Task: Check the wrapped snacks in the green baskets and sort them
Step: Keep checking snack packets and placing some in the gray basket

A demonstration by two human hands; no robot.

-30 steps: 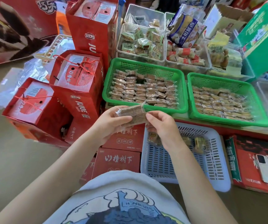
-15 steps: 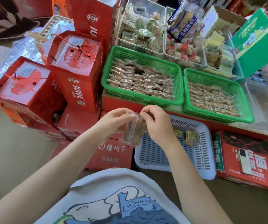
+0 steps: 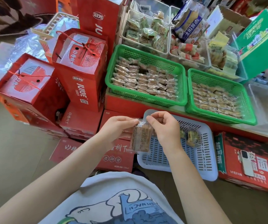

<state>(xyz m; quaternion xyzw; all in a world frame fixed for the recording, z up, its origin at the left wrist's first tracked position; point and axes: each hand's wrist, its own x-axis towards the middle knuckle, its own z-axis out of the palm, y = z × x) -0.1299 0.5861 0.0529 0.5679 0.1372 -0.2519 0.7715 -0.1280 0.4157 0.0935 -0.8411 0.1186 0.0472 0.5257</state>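
Both hands point(image 3: 118, 126) point(image 3: 165, 126) pinching one wrapped snack point(image 3: 140, 138)

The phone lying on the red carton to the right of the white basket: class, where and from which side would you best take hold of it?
Grip the phone across its two long edges, coming down from above. It lies flat on the red carton, back up, with those edges exposed and nothing crowding them.

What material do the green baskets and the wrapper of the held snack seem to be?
Green baskets: likely moulded plastic, with a uniform colour and lattice walls. Wrapper: seemingly thin clear film, glossy, since the brown snack shows through it; both hands pinch its top edge.
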